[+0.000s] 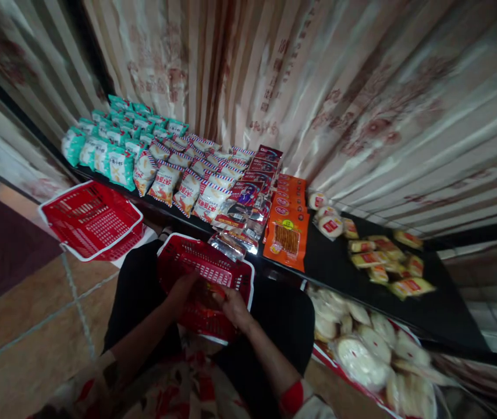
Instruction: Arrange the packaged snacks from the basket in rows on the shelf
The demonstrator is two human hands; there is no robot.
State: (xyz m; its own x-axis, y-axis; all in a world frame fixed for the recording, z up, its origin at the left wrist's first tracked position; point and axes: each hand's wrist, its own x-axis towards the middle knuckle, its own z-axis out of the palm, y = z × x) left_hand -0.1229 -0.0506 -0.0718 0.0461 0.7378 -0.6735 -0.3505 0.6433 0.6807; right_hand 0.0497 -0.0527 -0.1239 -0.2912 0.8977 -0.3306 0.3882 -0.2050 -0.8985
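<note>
A red plastic basket [207, 267] with a white rim rests on my lap, between my dark-trousered legs. Inside it, my right hand [233, 307] has its fingers bent around an orange snack packet [208, 298], seen only in part. My left hand [184, 292] reaches into the same basket beside the packet; its fingers are dark and mostly hidden. Just beyond the basket, clear-wrapped packs [227, 244] lie at the black table's edge, close to a row of orange snack packets [287, 235].
On the black table [331, 273] stand teal snack bags [121, 166], white-and-orange bags [187, 189], dark red packets [263, 169], round wrapped cakes [329, 224] and yellow packs [379, 256]. A second red basket [95, 218] sits left. Wrapped flat breads [364, 352] fill a container at lower right.
</note>
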